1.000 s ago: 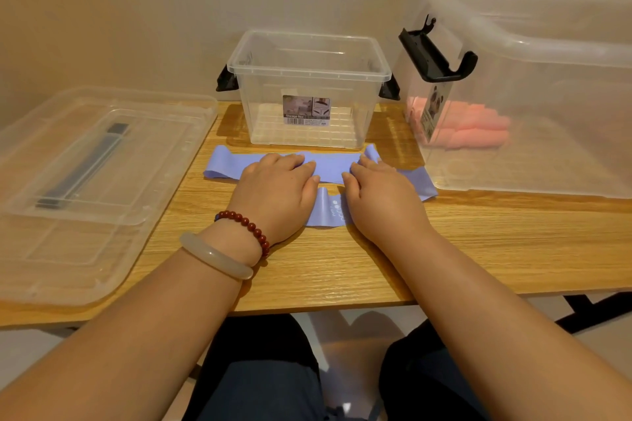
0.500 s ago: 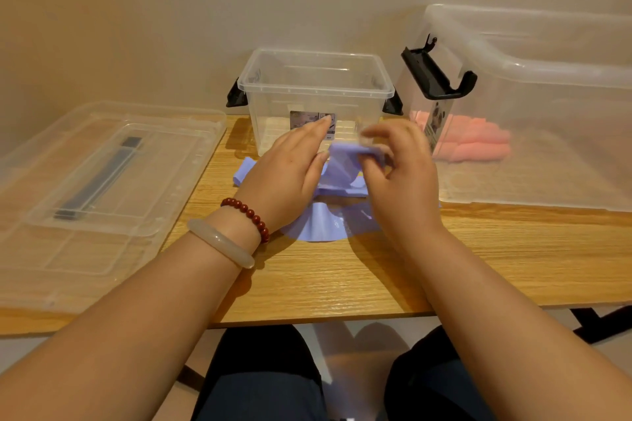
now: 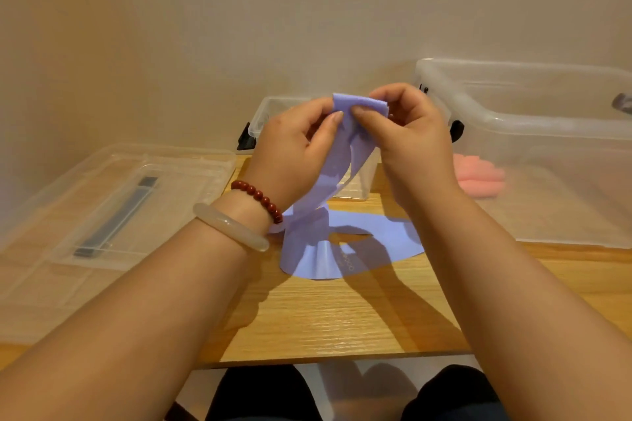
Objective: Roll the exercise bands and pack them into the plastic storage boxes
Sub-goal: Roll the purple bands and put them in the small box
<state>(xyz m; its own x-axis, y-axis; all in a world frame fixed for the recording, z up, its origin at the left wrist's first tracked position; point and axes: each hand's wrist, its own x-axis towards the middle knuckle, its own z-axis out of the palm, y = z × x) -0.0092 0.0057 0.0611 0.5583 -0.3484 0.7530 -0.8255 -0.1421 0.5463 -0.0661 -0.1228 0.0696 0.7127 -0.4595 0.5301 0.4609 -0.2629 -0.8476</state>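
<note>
OK, near to far. My knees in dark trousers (image 3: 260,393) show under the near edge of the wooden tabletop (image 3: 307,325).

Purple exercise band (image 3: 318,249): its lower end lies fanned out flat on the tabletop, centre, with faint print I can't read. The rest rises in a twisted strip up to my hands.

My left wrist carries a pale bangle (image 3: 229,227) and, just beyond it, a dark red bead bracelet (image 3: 260,196).

Both hands are raised above the tabletop, close together. Left hand (image 3: 294,150) pinches the band's top end from the left, thumb on the near face, fingers curled behind. Right hand (image 3: 407,137) pinches the same end from the right, thumb on the near face, fingers curled over the top. That top end looks folded or started into a small roll, with several layers showing at its right edge; can't tell how many turns.

Left side: a big clear lid (image 3: 113,202) lies flat, dark handle strip in its middle.

Far centre, mostly hidden behind my hands: small clear box (image 3: 270,113), open, black latch (image 3: 246,140) on its left end.

Right: large clear box (image 3: 533,120), open, rolled pink bands (image 3: 478,174) lying inside near its left wall. Can't count them through the plastic.

Plain beige wall (image 3: 239,10) behind everything.
</note>
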